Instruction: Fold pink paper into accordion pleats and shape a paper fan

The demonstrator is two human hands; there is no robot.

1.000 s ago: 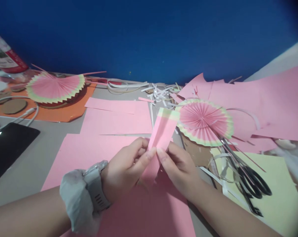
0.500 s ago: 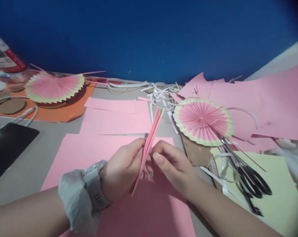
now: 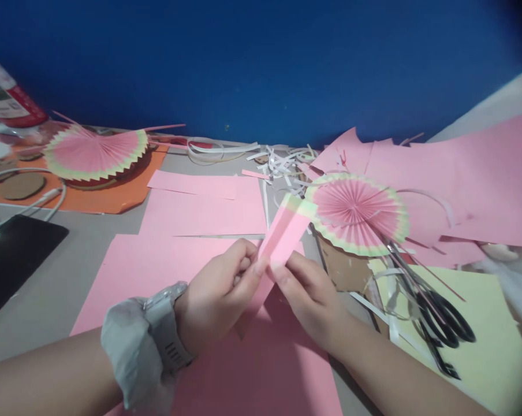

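Note:
A narrow strip of pleated pink paper (image 3: 286, 231) with a pale green end stands tilted between my hands, its folds partly spread at the top. My left hand (image 3: 228, 283) is closed on it from the left, thumb against the paper. From the other side my right hand (image 3: 310, 294) pinches the same strip near its middle. Its lower end is partly hidden behind my left fingers. Beneath both hands lies a large pink sheet (image 3: 135, 277).
Round pleated fans lie at right (image 3: 354, 211) and far left (image 3: 99, 153). Black-handled scissors (image 3: 443, 315) rest on yellow-green paper (image 3: 490, 300). White paper shreds (image 3: 287, 162) are heaped at the back. A black tablet-like object (image 3: 21, 260) and a bottle (image 3: 12, 92) are at left.
The pleated strip was seen edge-on as a tight stack; now its broad face shows and its top has opened out rightward. My right fingers have closed onto it.

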